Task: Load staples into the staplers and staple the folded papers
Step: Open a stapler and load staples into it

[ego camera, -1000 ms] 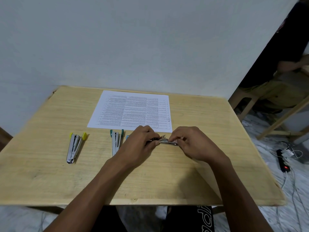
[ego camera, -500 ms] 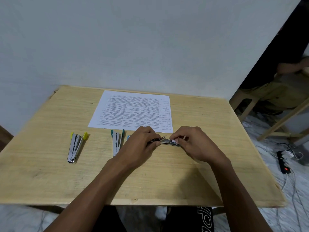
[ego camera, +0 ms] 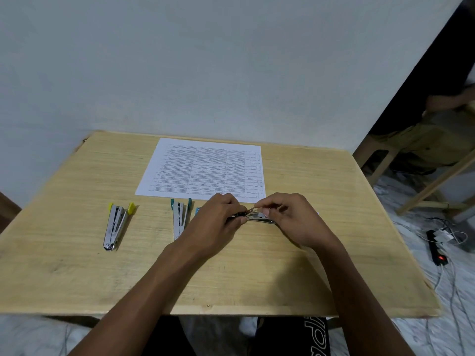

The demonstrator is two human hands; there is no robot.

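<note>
Where the two hands meet at the centre of the frame, an opened metal stapler is held, just below the lower right corner of the printed paper. Its left end is gripped by the curled fingers of the left hand; its top part is pinched by the right hand. A green stapler lies just left of the left hand, with a yellow stapler well apart at centre left. Bare table is seen along the lower and right edges.
</note>
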